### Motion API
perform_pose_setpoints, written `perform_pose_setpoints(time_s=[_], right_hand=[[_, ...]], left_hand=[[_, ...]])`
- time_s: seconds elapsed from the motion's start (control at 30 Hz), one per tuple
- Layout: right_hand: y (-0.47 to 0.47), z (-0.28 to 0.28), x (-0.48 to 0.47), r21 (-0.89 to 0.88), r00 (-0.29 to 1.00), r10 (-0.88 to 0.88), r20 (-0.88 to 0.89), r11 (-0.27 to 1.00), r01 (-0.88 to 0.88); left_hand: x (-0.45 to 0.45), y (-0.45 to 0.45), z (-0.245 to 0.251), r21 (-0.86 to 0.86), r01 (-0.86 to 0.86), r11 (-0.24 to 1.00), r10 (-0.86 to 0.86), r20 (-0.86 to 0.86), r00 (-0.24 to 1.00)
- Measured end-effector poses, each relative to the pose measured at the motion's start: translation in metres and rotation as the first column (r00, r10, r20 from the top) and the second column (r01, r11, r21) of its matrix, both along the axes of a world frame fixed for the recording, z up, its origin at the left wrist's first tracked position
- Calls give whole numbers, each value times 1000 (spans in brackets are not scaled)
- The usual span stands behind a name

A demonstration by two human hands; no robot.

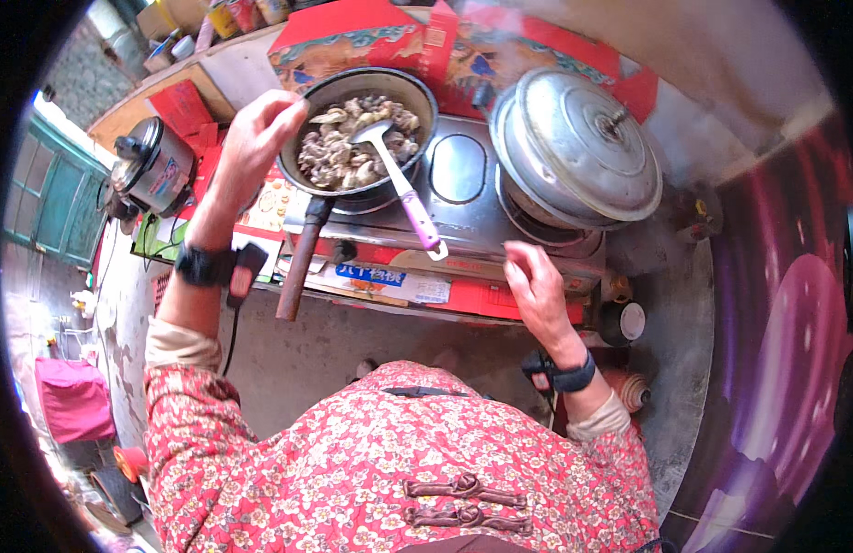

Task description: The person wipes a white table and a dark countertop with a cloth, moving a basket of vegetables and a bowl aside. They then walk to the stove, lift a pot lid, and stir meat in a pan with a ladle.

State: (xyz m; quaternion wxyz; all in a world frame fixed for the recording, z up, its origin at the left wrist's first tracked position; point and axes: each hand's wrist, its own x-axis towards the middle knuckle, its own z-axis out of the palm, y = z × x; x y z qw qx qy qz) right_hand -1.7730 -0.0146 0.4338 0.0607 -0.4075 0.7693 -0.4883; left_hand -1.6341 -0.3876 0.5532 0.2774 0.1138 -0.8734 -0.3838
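Observation:
My left hand [264, 131] is raised at the left rim of a frying pan [426, 90], its fingers bunched together. Whether something small is pinched between the fingertips is hidden. Pieces of chopped meat [343, 152] lie in the pan. A spatula [392, 162] with a metal blade and a purple-and-white handle rests on the meat, its handle leaning out over the pan's near right rim. My right hand [537, 287] hovers in front of the gas stove [461, 214], empty, with loosely curled fingers. To the right of the pan stands a large lidded aluminium pot [571, 152].
The pan's brown handle [300, 269] juts past the counter edge. An electric pressure cooker [157, 166] stands at left. Red printed cardboard [357, 41] lines the back of the stove. Steam drifts around the pot. A patterned purple surface [779, 332] rises at right.

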Motion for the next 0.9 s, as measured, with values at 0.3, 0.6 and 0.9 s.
perform_pose_setpoints(time_s=[0.3,0.6,0.9], right_hand=[[-144,20,33,733,823,368,-433,675,84],[-152,64,22,521,691,123,-712,753,402],[-178,80,-1,568,883,71,-463,789,234]], left_hand=[[141,51,-173,675,-264,689,61,309,949],[146,54,-191,989,48,-141,-128,-67,990],[148,50,-186,981,15,-191,-97,-34,995]])
